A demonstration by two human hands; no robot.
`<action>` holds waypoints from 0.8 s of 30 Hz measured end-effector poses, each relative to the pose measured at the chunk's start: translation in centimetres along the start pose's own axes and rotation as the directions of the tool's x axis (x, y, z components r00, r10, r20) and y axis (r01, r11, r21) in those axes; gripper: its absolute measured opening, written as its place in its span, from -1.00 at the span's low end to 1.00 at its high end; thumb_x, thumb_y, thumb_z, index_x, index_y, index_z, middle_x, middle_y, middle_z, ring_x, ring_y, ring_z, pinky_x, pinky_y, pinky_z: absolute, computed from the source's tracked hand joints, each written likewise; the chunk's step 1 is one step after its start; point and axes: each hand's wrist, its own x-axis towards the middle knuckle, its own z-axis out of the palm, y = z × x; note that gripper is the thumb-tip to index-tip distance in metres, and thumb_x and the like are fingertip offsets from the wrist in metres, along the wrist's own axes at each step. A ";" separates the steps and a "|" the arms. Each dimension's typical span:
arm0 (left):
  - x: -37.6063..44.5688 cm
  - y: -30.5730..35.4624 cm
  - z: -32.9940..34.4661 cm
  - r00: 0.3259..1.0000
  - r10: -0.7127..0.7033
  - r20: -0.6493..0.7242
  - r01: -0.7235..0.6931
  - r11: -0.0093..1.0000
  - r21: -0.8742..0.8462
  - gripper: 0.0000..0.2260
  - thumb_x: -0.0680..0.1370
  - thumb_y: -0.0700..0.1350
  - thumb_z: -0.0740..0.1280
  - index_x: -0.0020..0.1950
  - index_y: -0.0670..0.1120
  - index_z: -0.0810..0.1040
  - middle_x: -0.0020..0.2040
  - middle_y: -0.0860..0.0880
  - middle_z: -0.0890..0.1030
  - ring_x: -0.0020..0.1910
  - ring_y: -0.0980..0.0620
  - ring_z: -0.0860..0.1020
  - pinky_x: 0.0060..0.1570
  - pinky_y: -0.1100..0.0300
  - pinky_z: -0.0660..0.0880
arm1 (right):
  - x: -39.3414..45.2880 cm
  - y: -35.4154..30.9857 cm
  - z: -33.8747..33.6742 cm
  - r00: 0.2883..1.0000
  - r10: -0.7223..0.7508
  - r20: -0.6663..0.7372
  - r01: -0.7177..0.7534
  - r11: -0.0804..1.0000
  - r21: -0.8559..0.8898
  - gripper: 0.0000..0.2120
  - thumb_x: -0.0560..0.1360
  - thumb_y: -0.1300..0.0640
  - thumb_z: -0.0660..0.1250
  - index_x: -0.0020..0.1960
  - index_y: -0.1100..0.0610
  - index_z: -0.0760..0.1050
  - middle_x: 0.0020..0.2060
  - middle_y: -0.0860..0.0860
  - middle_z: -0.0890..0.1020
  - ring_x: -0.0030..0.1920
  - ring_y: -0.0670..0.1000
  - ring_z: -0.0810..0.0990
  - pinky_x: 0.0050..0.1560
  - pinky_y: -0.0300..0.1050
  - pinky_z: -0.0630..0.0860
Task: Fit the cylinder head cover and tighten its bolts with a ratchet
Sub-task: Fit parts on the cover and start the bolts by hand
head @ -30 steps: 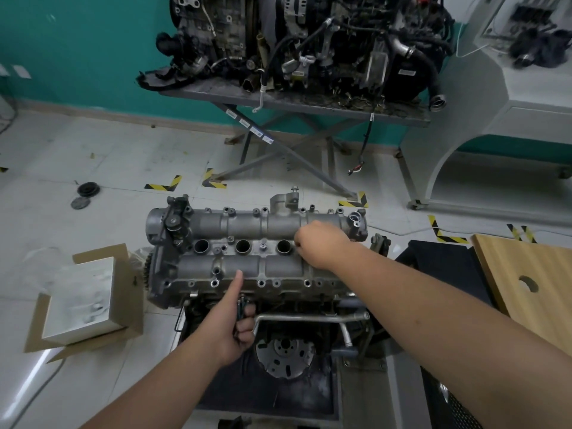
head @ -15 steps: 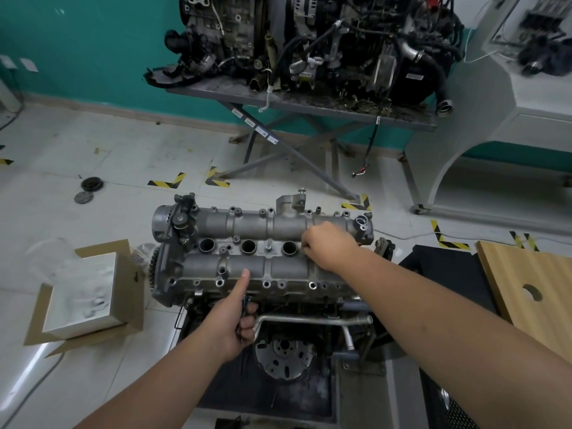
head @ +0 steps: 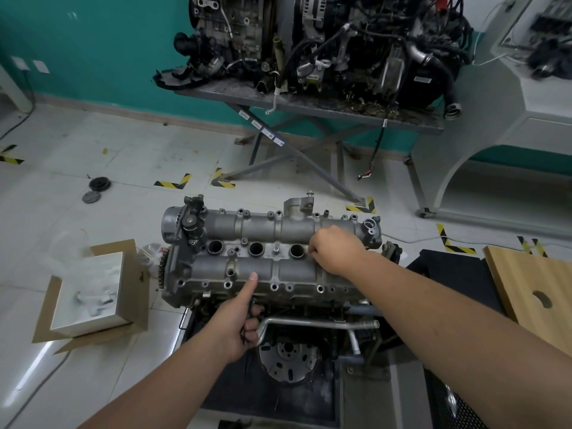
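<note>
Resting atop engine block, cylinder head cover (head: 269, 252). Right hand (head: 335, 250) curled at its middle row, pinched thing hidden. Left hand (head: 238, 320) below near edge, gripping dark bolts (head: 251, 308), thumb up. Left of cover, cardboard box (head: 89, 292) holding white block.

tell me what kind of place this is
Most likely an auto repair or training workshop: a bare engine being worked on in front, a second engine on a metal stand by the wall, and hazard tape on the tiled floor.
</note>
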 end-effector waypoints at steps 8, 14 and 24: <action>-0.2 0.2 0.0 1.000 -0.005 -0.009 0.005 1.000 -0.005 -0.48 0.22 0.34 0.53 -0.20 -0.02 0.43 -0.44 0.05 0.40 -0.57 0.13 0.21 -0.60 0.29 0.14 | 1.5 -6.0 -0.3 0.981 -0.184 -0.066 0.187 0.981 0.041 -0.79 0.57 0.19 0.23 -0.23 0.03 0.47 -0.20 0.02 0.54 -0.15 0.08 0.56 -0.16 -0.04 0.51; -0.2 0.3 -0.3 1.000 -0.004 -0.002 0.004 1.000 0.017 -0.48 0.23 0.34 0.53 -0.19 -0.03 0.42 -0.43 0.05 0.39 -0.57 0.13 0.21 -0.60 0.29 0.14 | 2.9 -6.0 0.6 0.982 -0.175 -0.064 0.173 0.984 -0.034 -0.84 0.55 0.24 0.24 -0.09 0.14 0.59 -0.15 0.11 0.62 -0.17 0.12 0.56 -0.22 -0.07 0.46; 0.0 0.2 -0.2 1.000 0.004 0.002 -0.004 1.000 0.026 -0.48 0.25 0.35 0.52 -0.20 -0.03 0.44 -0.43 0.04 0.40 -0.55 0.12 0.20 -0.58 0.28 0.14 | 2.7 -6.3 1.3 0.979 -0.148 -0.138 0.139 0.988 -0.069 -0.83 0.60 0.13 0.25 0.00 0.14 0.60 -0.06 0.12 0.66 -0.03 0.16 0.63 -0.12 -0.02 0.54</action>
